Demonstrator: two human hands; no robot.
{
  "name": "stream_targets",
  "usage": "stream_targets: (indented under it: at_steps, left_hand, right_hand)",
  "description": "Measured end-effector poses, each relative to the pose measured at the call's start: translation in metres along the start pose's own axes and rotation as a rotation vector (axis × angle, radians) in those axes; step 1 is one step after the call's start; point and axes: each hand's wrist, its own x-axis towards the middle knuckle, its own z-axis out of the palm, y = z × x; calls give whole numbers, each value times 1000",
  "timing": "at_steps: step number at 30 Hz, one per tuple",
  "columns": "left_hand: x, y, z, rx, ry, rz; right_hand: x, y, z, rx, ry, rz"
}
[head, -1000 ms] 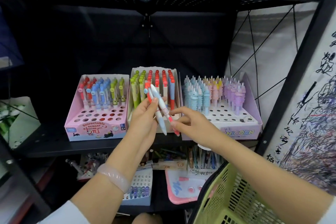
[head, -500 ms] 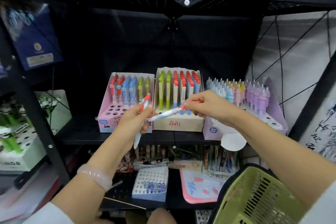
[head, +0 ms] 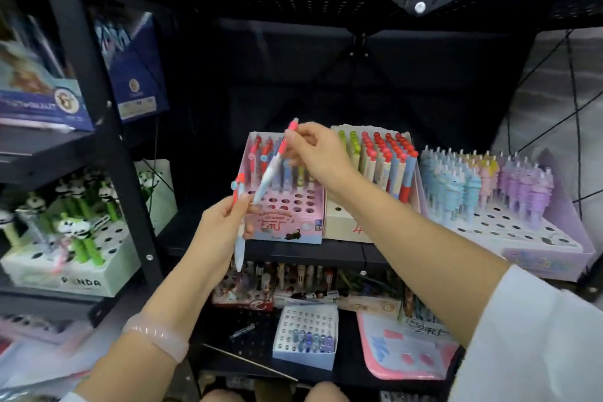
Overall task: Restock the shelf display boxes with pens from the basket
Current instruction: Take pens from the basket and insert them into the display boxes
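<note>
Head view showed the left hand gripping one pen before the pink display box; the right hand, now lifted, pinched another pen tip-down above its empty holes, likely about to slot in.

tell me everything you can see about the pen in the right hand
The pen has a pale blue-white barrel with a pink clip and pink top, plastic by its look. The right hand pinches it near the top, so it slants with the tip down and to the left, over the open holes of the pink display box. Its tip ends close to the left hand; whether they touch is unclear.
</note>
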Motion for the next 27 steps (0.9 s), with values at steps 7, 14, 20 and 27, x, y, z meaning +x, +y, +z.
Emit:
stream_targets:
  at_steps: [7, 14, 20, 27]
  left_hand:
    - [16, -4, -36, -110, 97, -60]
    - [21, -9, -43, -31, 95, 43]
    - [21, -9, -40, -96, 170, 85]
    - [20, 7, -21, -88, 137, 177]
  right_hand:
    - [40, 3, 45, -501, 62, -42]
    - [41, 11, 69, -845, -158, 19]
    - [46, 7, 77, -1085, -171, 80]
    - [8, -8, 66, -282, -299, 72]
